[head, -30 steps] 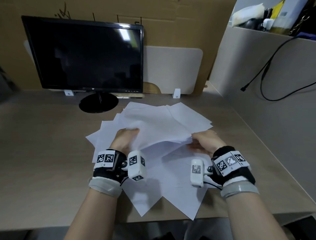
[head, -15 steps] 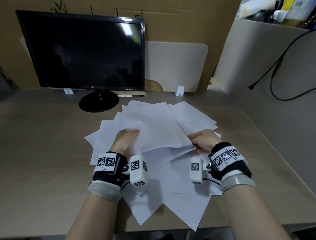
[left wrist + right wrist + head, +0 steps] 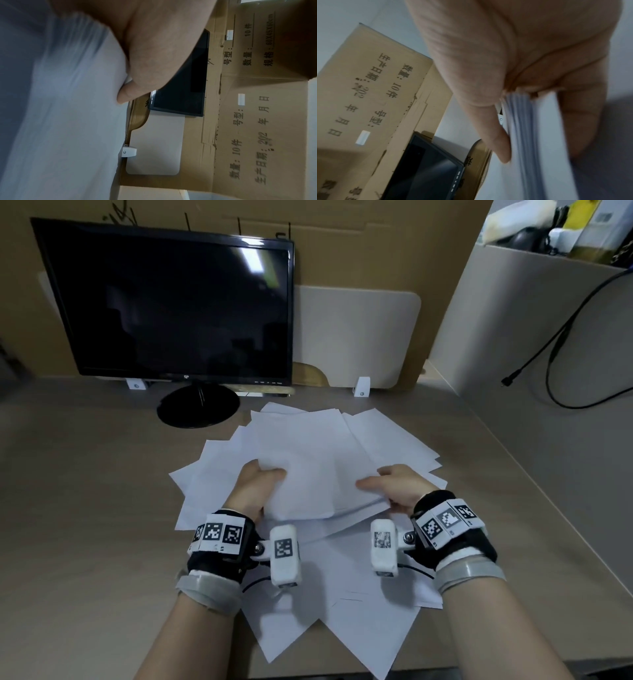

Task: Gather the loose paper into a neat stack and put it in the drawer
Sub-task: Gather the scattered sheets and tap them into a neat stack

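White paper sheets point(image 3: 363, 621) lie fanned out on the desk point(image 3: 85, 491) in front of me. Above them I hold a partly gathered bundle of sheets point(image 3: 318, 467). My left hand point(image 3: 263, 477) grips the bundle's left edge, thumb on top. My right hand point(image 3: 380, 482) pinches its right edge. In the right wrist view the thumb point(image 3: 496, 142) and fingers clamp several sheet edges point(image 3: 530, 121). The left wrist view shows the left thumb point(image 3: 125, 97) pressing on the paper point(image 3: 68, 108). No drawer is in view.
A dark monitor point(image 3: 178, 302) on a round black base point(image 3: 198, 407) stands behind the paper, backed by cardboard point(image 3: 359, 244) and a white panel point(image 3: 356, 337). A partition wall point(image 3: 513, 313) with a hanging black cable point(image 3: 561, 337) bounds the desk's right side.
The right hand has slid inward so its thumb lies farther over the bundle. The held sheets sit flatter and closer together than a second ago. The left hand's grip stays.
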Tool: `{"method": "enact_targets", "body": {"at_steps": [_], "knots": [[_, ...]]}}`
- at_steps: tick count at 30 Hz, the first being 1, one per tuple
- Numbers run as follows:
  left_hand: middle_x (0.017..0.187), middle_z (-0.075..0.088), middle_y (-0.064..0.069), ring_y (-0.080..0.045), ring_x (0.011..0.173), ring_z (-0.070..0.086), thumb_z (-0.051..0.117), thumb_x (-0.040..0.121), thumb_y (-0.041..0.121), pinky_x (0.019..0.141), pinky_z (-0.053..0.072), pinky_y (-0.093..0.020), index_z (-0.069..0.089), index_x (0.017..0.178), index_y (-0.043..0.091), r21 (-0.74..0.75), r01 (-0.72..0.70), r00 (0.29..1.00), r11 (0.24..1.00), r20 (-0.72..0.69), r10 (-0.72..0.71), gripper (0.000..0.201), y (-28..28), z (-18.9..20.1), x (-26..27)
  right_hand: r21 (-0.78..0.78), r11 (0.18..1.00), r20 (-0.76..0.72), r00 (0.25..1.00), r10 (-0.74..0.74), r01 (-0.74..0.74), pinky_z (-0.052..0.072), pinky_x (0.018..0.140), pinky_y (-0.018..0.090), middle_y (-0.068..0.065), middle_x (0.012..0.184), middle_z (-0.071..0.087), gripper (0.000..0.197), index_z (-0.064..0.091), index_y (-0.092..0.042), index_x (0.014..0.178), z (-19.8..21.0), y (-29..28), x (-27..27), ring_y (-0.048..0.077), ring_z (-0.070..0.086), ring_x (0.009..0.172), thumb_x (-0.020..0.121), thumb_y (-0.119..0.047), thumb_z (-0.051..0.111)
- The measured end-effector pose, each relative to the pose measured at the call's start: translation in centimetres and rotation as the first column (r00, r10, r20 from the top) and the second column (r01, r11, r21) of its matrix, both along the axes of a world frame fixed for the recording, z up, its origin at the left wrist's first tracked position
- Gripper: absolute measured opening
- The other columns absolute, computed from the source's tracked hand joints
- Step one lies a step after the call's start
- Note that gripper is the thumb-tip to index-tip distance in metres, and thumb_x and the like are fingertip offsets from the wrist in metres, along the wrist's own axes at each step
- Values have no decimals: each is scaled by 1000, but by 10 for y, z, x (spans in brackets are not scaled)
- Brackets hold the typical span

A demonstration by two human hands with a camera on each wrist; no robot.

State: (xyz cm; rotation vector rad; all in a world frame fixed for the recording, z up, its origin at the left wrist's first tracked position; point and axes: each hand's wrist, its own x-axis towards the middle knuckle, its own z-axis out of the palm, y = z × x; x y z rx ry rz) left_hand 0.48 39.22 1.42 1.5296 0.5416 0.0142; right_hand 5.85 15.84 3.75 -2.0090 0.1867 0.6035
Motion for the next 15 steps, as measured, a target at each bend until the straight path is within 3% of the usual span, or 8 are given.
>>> {"method": "enact_targets", "body": {"at_steps": [2, 4, 5, 7, 9, 12, 14, 15], "knots": [[127, 66, -13, -35, 118, 61, 65, 86, 22, 100, 50, -41, 65, 119, 11, 147, -21, 999, 989, -29, 25, 35, 0, -1, 6, 56, 998, 17, 999, -37, 36, 54, 61, 27, 0, 91, 66, 16, 58, -17, 92, 4, 5, -1, 15, 64, 80, 87, -20, 72], [148, 46, -13, -37, 136, 39, 64, 83, 36, 113, 36, -44, 61, 130, 18, 433, 51, 986, 900, -163, 22, 51, 2, -2, 8, 103, 994, 24, 999, -48, 46, 53, 59, 25, 3, 100, 68, 21, 59, -11, 107, 6, 9, 0, 16, 65, 87, 89, -19, 68], [153, 37, -13, -37, 141, 30, 61, 84, 38, 116, 30, -44, 60, 131, 22, 506, 94, 976, 857, -218, 22, 49, 3, 0, 6, 114, 992, 31, 998, -49, 45, 54, 59, 26, 6, 104, 69, 26, 59, -9, 112, 5, 11, 1, 18, 66, 89, 89, -18, 67], [144, 49, -11, -34, 139, 35, 55, 74, 42, 115, 31, -44, 68, 108, 26, 484, 108, 978, 868, -209, -5, 40, 9, 1, 5, 118, 991, 39, 997, -63, 58, 57, 63, 30, 10, 104, 70, 28, 60, -5, 114, 3, 13, 2, 22, 68, 87, 89, -16, 67], [119, 70, -3, -29, 125, 55, 54, 63, 37, 112, 40, -46, 73, 88, 24, 406, 67, 992, 912, -122, -18, 34, 17, -3, 3, 130, 988, -1, 997, -83, 83, 62, 75, 42, 16, 106, 72, 38, 60, -1, 116, 2, 16, 0, 34, 72, 91, 84, -18, 72], [102, 78, 1, -27, 107, 69, 60, 65, 23, 103, 52, -47, 78, 86, 23, 287, 18, 999, 958, -34, -9, 28, 28, -7, -2, 134, 988, -53, 996, -76, 83, 55, 87, 53, 25, 111, 71, 58, 61, -2, 117, 1, 21, -3, 45, 69, 100, 69, -29, 78], [102, 77, -4, -29, 105, 70, 61, 78, 9, 99, 54, -42, 77, 92, 15, 236, 18, 1000, 972, -22, -13, 23, 29, 0, -8, 155, 986, -66, 996, -58, 68, 57, 87, 52, 24, 114, 70, 57, 61, -3, 120, 0, 24, -5, 44, 69, 100, 72, -30, 77], [104, 76, -8, -30, 105, 70, 58, 84, 2, 95, 54, -39, 76, 96, 10, 208, 17, 1000, 978, -17, -13, 23, 29, 2, -10, 171, 983, -72, 996, -54, 65, 60, 81, 51, 24, 117, 68, 53, 60, -2, 122, -1, 27, -5, 42, 70, 98, 77, -27, 75]]}}
